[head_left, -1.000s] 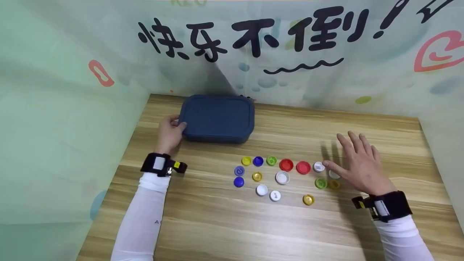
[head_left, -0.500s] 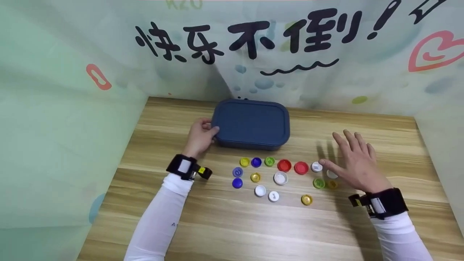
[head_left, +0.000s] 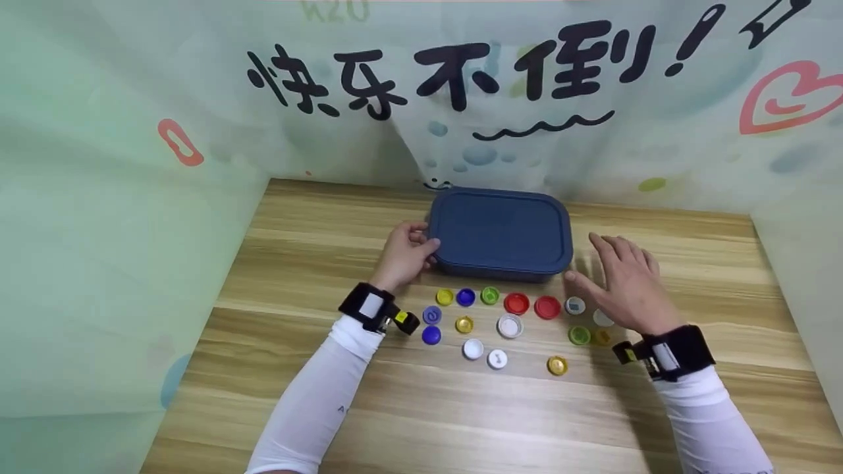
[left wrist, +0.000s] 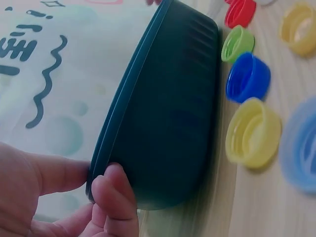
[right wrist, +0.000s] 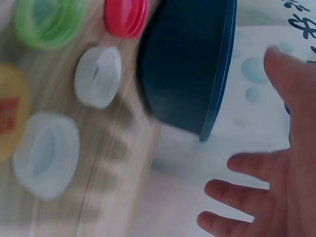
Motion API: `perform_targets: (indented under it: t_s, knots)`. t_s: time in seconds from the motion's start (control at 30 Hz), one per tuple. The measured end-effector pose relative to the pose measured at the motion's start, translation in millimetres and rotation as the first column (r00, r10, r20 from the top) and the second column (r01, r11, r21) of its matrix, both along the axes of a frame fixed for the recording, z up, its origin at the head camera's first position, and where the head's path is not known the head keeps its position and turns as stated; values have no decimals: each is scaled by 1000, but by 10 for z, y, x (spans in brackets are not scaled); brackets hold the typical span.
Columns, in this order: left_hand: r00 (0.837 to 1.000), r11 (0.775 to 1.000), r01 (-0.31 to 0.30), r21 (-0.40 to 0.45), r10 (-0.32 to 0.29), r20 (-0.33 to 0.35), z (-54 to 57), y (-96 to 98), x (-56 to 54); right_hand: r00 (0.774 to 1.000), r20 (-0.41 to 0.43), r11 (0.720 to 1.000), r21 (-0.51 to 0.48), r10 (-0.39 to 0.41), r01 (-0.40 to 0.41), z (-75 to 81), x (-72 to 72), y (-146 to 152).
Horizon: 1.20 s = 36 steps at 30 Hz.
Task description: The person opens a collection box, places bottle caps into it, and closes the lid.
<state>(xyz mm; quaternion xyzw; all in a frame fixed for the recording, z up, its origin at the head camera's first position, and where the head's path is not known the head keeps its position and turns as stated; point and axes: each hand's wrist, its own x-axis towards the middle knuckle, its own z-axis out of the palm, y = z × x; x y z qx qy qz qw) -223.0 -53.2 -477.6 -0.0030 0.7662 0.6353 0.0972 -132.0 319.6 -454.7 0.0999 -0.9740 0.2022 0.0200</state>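
A dark blue lidded box (head_left: 500, 230) stands on the wooden table, near the back wall. My left hand (head_left: 404, 255) grips its left end; in the left wrist view the thumb and fingers pinch the lid's rim (left wrist: 111, 131). To the right of the box hovers my right hand (head_left: 629, 286), fingers spread and apart from it, holding nothing. Beneath and beside that hand lie a white cap (head_left: 575, 305) and a green cap (head_left: 579, 335). In front of the box are a yellow cap (head_left: 444, 297), a blue cap (head_left: 465, 297) and two red caps (head_left: 517, 303).
More bottle caps lie loose on the table (head_left: 408, 408), among them a large white cap (head_left: 510, 326), a gold cap (head_left: 557, 365) and a blue cap (head_left: 431, 335). A printed cloth (head_left: 369, 145) hangs behind the table and along its sides.
My left hand has slid the box to the right along the back of the table. My right hand has moved slightly left, closer to the box's right end. The caps stay put.
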Motion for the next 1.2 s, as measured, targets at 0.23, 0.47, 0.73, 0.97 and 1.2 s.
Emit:
perform_targets:
  t_s: [0.23, 0.47, 0.73, 0.97, 1.2]
  knots:
    - [1000, 1000, 28, -2, -28, 10, -18, 83, 21, 995, -18, 979, -183, -94, 90, -68, -235, -101]
    - [999, 999, 37, 14, -37, 11, -47, 104, 13, 974, 122, 927, -305, -191, 220, -131, -359, -141]
    - [999, 999, 29, 41, -29, 17, -41, 96, 21, 965, 137, 905, -338, -224, 258, -95, -358, -192]
    - [1000, 997, 27, 69, -28, 13, -61, 92, 22, 971, 34, 913, -333, -236, 234, -48, -349, -246]
    - [999, 997, 29, 73, -31, 25, -65, 80, 23, 971, -2, 915, -334, -239, 225, -41, -334, -275]
